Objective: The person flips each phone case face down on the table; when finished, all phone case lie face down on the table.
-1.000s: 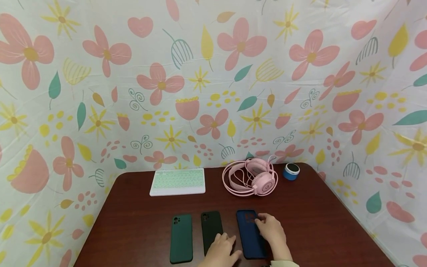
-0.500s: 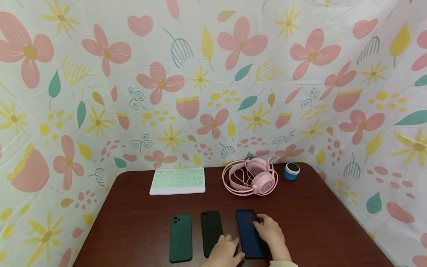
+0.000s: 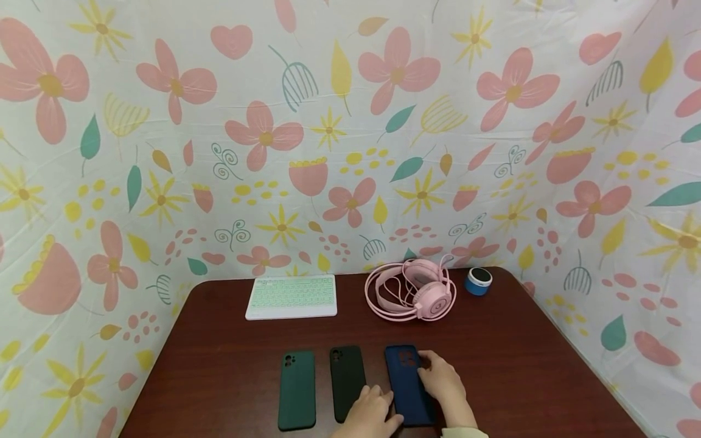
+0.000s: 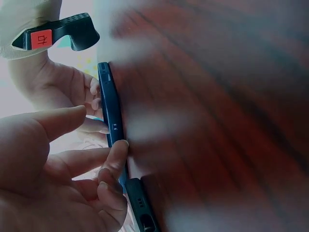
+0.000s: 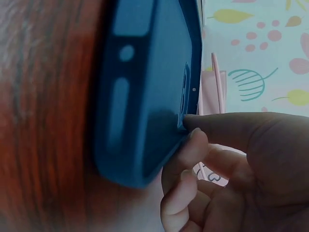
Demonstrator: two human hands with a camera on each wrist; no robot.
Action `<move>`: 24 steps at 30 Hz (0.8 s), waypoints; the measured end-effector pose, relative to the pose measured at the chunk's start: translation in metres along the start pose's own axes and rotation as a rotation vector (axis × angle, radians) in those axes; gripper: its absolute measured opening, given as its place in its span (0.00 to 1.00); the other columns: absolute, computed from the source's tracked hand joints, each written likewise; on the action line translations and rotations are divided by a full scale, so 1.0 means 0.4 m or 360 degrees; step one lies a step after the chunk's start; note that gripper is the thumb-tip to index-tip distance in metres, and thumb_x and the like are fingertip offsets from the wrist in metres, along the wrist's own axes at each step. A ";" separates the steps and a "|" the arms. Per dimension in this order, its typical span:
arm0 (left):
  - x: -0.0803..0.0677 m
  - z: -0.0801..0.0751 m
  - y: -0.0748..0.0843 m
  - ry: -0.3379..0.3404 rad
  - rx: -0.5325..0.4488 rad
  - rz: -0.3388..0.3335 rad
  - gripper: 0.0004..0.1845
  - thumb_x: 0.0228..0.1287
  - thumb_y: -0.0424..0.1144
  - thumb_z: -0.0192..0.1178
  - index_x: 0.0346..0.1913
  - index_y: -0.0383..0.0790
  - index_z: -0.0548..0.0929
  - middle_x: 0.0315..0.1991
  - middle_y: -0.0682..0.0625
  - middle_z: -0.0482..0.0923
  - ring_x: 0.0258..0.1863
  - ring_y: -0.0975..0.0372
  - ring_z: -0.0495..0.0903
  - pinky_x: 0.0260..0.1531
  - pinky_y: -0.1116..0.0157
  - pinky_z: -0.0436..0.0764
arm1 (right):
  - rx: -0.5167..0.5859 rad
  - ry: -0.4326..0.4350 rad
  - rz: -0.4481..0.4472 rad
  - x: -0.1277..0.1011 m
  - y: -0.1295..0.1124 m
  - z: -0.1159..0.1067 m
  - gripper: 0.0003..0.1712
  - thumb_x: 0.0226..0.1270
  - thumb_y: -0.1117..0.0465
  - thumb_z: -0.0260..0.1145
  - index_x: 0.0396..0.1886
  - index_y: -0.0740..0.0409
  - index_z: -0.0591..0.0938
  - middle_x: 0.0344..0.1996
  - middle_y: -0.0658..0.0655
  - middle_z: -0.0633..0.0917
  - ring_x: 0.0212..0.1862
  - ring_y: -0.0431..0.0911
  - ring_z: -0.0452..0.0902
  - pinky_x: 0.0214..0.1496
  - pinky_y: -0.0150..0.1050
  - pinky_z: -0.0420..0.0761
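Note:
A dark blue phone case (image 3: 408, 389) with a square camera cutout lies on the table between both hands. At its right edge, near the cutout, my right hand (image 3: 442, 380) pinches the rim between thumb and fingers, seen closer in the right wrist view, where the blue case (image 5: 166, 72) has ports in its end. My left hand (image 3: 368, 412) is at the case's lower left side, its fingers loosely bent and touching the edge; in the left wrist view its thumb stays apart. A black phone case (image 3: 347, 383) lies just left of it, and a dark green phone case (image 3: 297, 389) farther left.
A white keyboard (image 3: 292, 297) with green keys stands at the back left of the brown table (image 3: 219, 347). Pink headphones (image 3: 418, 292) and a small blue cylinder with a white rim (image 3: 478, 283) are at the back right. A patterned cloth (image 3: 350, 152) hangs behind.
The left hand has moved right, from over the black case to the blue case's edge. The blue case has shifted slightly left at its top, with the right hand on it.

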State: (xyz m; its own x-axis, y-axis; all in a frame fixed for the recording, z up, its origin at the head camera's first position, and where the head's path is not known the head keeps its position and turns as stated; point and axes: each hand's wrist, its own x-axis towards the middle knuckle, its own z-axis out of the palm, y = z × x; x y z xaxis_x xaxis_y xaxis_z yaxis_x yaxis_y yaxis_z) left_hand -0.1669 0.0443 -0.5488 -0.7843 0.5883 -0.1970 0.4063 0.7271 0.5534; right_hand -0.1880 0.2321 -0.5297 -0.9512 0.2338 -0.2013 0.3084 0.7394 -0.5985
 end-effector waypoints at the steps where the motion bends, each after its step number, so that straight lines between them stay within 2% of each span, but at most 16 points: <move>1: 0.000 0.000 0.000 -0.0007 0.0003 0.0004 0.25 0.68 0.52 0.58 0.58 0.36 0.81 0.36 0.51 0.73 0.31 0.64 0.63 0.33 0.66 0.70 | -0.0001 -0.0003 0.0000 0.000 0.000 0.000 0.23 0.65 0.63 0.63 0.60 0.59 0.77 0.28 0.54 0.77 0.26 0.48 0.71 0.26 0.43 0.69; 8: 0.003 -0.001 -0.004 -0.0059 -0.0047 0.0005 0.27 0.68 0.53 0.58 0.60 0.35 0.79 0.40 0.50 0.75 0.36 0.63 0.68 0.38 0.64 0.73 | 0.0003 -0.0031 0.0000 0.003 -0.002 0.002 0.23 0.67 0.64 0.61 0.62 0.60 0.76 0.28 0.54 0.77 0.25 0.48 0.70 0.25 0.43 0.68; 11: 0.002 -0.003 -0.003 -0.0064 -0.0077 -0.0004 0.28 0.68 0.53 0.58 0.60 0.35 0.78 0.42 0.50 0.76 0.37 0.62 0.69 0.39 0.63 0.74 | -0.0001 -0.0042 0.0009 0.005 -0.003 0.001 0.23 0.67 0.64 0.60 0.61 0.60 0.76 0.34 0.59 0.81 0.24 0.49 0.69 0.25 0.43 0.67; 15: 0.001 -0.005 -0.003 -0.0046 -0.0084 -0.0015 0.30 0.68 0.54 0.57 0.62 0.35 0.77 0.44 0.49 0.76 0.39 0.61 0.69 0.40 0.62 0.74 | -0.0013 -0.0053 0.0015 0.011 -0.005 0.000 0.22 0.67 0.64 0.59 0.61 0.61 0.76 0.50 0.68 0.80 0.31 0.53 0.75 0.30 0.48 0.72; 17: 0.000 -0.008 -0.003 -0.0032 -0.0102 -0.0023 0.30 0.68 0.55 0.57 0.63 0.35 0.76 0.46 0.49 0.76 0.41 0.60 0.70 0.41 0.62 0.74 | -0.0019 -0.0054 0.0017 0.015 -0.006 0.002 0.22 0.67 0.64 0.58 0.61 0.61 0.76 0.53 0.70 0.78 0.37 0.56 0.77 0.34 0.52 0.74; 24: -0.002 -0.018 -0.002 -0.0004 -0.0148 -0.0027 0.32 0.68 0.55 0.57 0.66 0.35 0.72 0.50 0.47 0.76 0.44 0.59 0.71 0.42 0.60 0.74 | 0.0006 -0.0059 0.0020 0.024 -0.005 0.013 0.24 0.66 0.64 0.57 0.62 0.64 0.74 0.53 0.71 0.77 0.40 0.58 0.77 0.39 0.55 0.73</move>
State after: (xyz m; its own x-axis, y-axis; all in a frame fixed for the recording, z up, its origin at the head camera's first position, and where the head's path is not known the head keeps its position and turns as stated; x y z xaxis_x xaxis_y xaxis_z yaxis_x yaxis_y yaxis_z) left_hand -0.1699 0.0409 -0.5434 -0.7895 0.5770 -0.2089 0.3476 0.7011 0.6227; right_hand -0.1978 0.2296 -0.5346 -0.9464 0.2192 -0.2372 0.3201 0.7340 -0.5989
